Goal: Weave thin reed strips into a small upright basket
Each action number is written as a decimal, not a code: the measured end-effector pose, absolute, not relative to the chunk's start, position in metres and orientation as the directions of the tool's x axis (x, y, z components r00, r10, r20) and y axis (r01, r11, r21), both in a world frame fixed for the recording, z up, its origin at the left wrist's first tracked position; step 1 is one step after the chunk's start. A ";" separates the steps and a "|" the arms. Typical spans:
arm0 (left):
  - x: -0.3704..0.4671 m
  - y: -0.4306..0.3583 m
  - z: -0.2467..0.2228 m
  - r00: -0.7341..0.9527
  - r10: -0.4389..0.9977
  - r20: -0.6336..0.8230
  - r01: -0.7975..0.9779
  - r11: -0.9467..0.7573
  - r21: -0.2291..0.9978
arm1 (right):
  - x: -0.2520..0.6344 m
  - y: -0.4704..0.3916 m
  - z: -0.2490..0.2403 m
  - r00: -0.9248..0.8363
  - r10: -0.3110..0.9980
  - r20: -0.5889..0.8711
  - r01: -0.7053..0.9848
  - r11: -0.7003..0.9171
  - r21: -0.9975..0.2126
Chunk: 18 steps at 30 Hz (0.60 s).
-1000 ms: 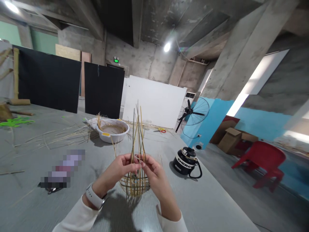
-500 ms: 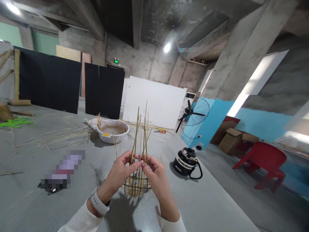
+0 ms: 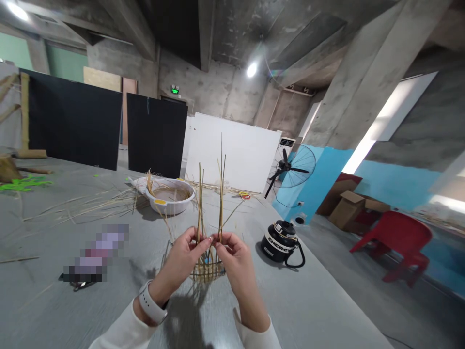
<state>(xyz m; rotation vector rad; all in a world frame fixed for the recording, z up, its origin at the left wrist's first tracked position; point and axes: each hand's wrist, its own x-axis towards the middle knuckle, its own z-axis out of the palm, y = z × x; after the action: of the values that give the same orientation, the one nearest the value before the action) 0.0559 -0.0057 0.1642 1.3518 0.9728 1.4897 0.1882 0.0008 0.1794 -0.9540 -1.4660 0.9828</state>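
Observation:
A small openwork basket of thin woven strips (image 3: 208, 271) stands on the grey table, with long upright strips rising from it. My left hand (image 3: 189, 252) pinches some of these uprights at their left side. Close beside it, my right hand (image 3: 232, 252) has thumb and fingers closed on another bunch of the uprights. Both sets of fingertips nearly meet above the woven part. Something small and blue shows inside the basket. The hands partly cover its sides.
Behind the hands stands a white basin (image 3: 170, 207) holding strips, with loose strips (image 3: 98, 201) to its left. Scissors (image 3: 242, 196) lie farther back. A black flask (image 3: 279, 242) is on the right, a blurred-out flat object (image 3: 96, 257) on the left, near the grey table's (image 3: 312, 310) right part.
The uprights have parted into two bunches, left and right, with a gap between them. The woven part sits slightly higher in view and appears tilted differently. Both hands stay nearly in place.

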 end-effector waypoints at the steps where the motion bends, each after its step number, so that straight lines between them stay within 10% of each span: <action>1: 0.057 -0.005 0.164 -0.036 0.948 0.315 -0.081 -0.317 0.945 | 0.188 0.000 0.180 -0.091 0.941 0.325 0.045 0.330 -0.943; 18: 0.049 0.006 0.156 0.114 0.983 0.142 -0.175 -0.121 0.977 | 0.201 0.011 0.173 -0.209 0.887 0.413 0.070 0.434 -0.898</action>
<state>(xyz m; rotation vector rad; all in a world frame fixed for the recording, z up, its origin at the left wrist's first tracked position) 0.0492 0.0059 0.1561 1.2351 0.9271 1.2854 0.2011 0.0105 0.1727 -0.8563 -1.6079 0.9461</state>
